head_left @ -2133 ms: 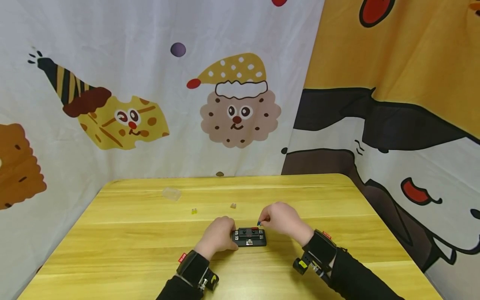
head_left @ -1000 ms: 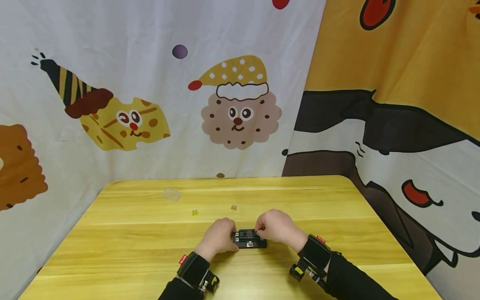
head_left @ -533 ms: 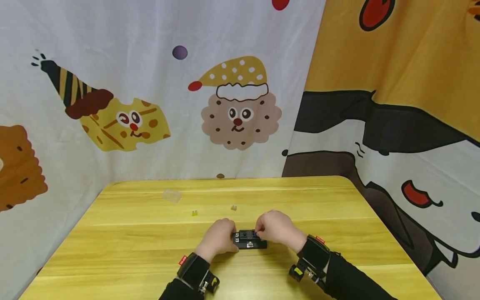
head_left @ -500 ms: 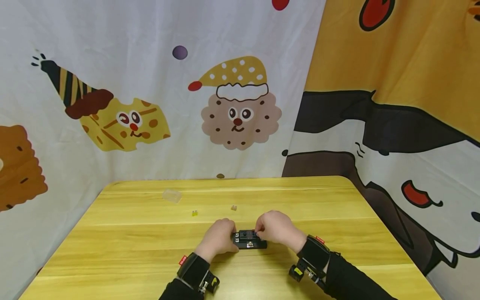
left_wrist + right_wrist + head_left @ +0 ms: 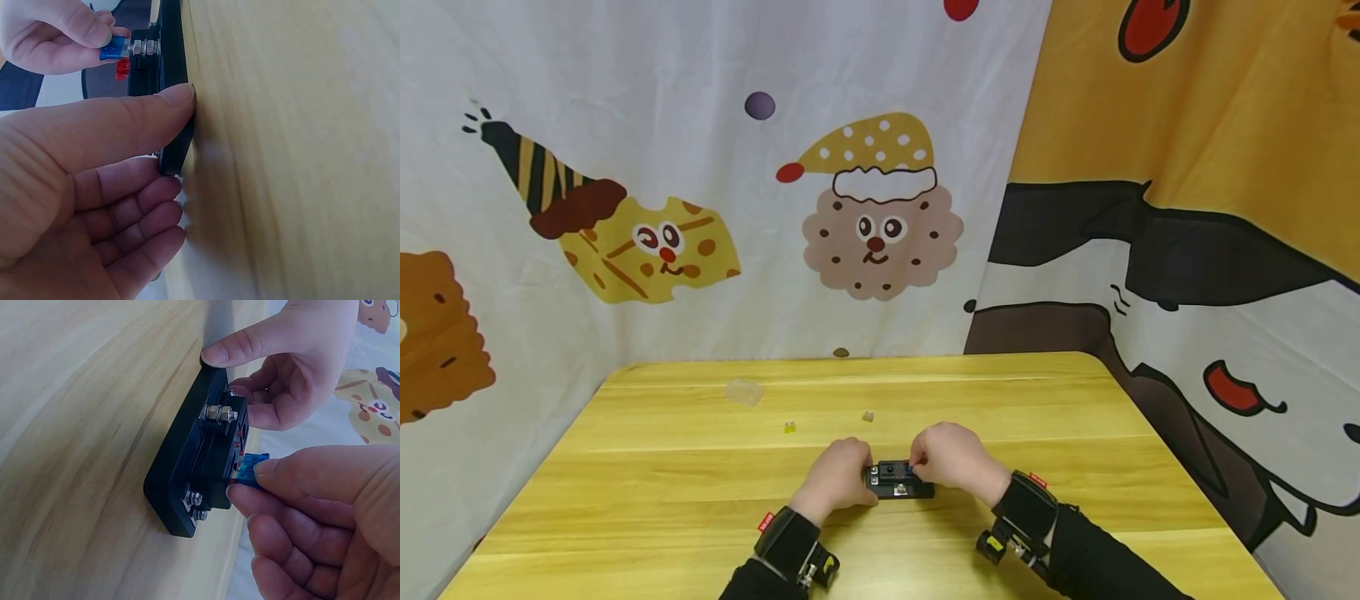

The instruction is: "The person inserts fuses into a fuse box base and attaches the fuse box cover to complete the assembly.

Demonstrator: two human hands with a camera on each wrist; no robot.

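A black fuse block point(image 5: 912, 491) with metal screw terminals lies on the table in front of me. My left hand point(image 5: 837, 473) grips its left end, thumb along the near edge and fingers at the far side. Between thumb and index finger, my right hand point(image 5: 953, 456) pinches a blue blade fuse point(image 5: 248, 469). In the right wrist view its metal prongs meet the top of the block; how deep they sit cannot be told. Beside it, a red fuse point(image 5: 122, 69) stands in the block. From the head, my right fingers mostly cover the blue fuse.
Beyond the hands on the wooden table point(image 5: 662, 500) lie a small yellow fuse point(image 5: 789, 427) and a tan fuse point(image 5: 868, 416). A clear plastic piece point(image 5: 743, 392) lies farther back at left. A printed cloth point(image 5: 700, 333) hangs behind the table.
My right hand has come slightly left and down, bringing the blue fuse from beside the block onto it. In the last half second both hands stay almost still; the left keeps its grip.
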